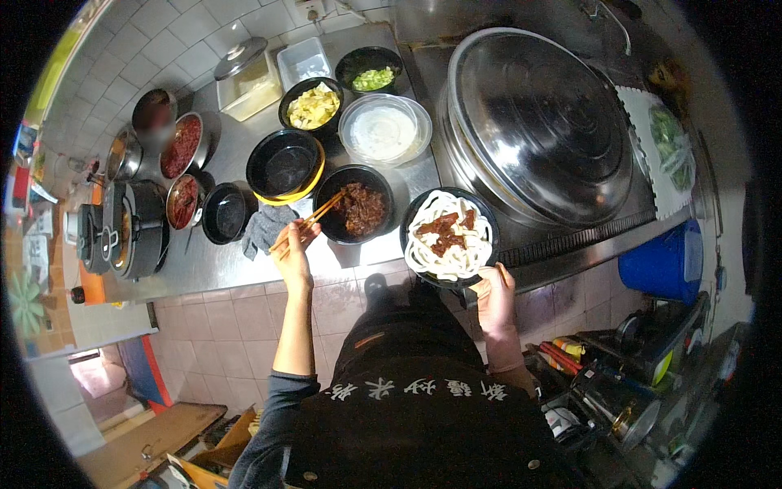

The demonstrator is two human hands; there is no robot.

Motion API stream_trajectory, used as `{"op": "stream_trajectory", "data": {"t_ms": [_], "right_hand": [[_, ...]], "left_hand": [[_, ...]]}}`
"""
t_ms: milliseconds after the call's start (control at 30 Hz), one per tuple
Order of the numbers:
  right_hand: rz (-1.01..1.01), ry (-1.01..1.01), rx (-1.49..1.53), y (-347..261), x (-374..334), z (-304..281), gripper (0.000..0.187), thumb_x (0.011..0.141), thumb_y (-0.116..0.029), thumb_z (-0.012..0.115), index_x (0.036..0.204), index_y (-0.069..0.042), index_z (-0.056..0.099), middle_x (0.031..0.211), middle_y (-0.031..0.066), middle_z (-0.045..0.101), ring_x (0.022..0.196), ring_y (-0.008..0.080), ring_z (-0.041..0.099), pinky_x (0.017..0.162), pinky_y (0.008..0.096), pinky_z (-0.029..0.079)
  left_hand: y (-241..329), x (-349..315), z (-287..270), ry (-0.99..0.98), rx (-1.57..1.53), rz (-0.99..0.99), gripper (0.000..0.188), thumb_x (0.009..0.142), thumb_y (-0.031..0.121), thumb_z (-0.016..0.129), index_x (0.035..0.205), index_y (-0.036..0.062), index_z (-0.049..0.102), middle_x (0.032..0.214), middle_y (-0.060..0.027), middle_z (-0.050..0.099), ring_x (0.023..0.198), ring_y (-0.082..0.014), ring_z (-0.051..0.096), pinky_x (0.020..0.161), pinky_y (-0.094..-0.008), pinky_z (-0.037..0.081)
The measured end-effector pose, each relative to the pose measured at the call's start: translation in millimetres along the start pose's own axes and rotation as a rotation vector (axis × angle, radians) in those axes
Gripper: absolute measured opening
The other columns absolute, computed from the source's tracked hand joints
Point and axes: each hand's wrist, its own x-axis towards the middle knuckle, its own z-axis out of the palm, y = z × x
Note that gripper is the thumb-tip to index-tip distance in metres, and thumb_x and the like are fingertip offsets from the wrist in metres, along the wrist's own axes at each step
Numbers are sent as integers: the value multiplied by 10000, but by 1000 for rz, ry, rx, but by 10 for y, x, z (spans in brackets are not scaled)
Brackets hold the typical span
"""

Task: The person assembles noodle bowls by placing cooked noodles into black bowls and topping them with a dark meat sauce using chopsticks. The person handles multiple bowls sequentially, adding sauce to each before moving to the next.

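Our left hand (293, 254) is closed around chopsticks (308, 220), whose long axis slants up toward the bowl of dark meat (358, 213), tips at its near rim. Just right of that bowl, our right hand (495, 300) grips the noodle bowl (450, 238) by its near edge.

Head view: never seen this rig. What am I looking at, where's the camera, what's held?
There is no machine here: a person works with bare hands, and a fisheye camera on their head looks down, so straight edges bend near the rim. Their forearms enter from below. The left hand holds chopsticks reaching toward a black bowl of dark meat. The right hand grips the rim of a bowl of noodles topped with meat. On the steel counter stand more bowls, with cabbage, greens and red sauces. A big wok lid sits at right.
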Motion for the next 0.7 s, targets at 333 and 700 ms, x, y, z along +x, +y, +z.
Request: {"op": "stream_trajectory", "data": {"t_ms": [333,700], "right_hand": [[25,-20,34,212,144,-76,36,874,-36,606,855,-66,604,798,32,637,732,129,630,699,305,545],[9,-71,-58,228,178,223,41,854,-74,630,816,-85,618,803,-11,624,709,84,590,684,257,516]], "left_hand": [[402,105,-400,30,-461,-265,276,988,110,504,1068,-148,564,1061,-262,645,966,-331,680,905,-381,576],[1182,-524,-27,-85,-477,-384,247,962,123,566,1042,-110,591,965,-209,679,810,-257,708,725,-306,625]]}}
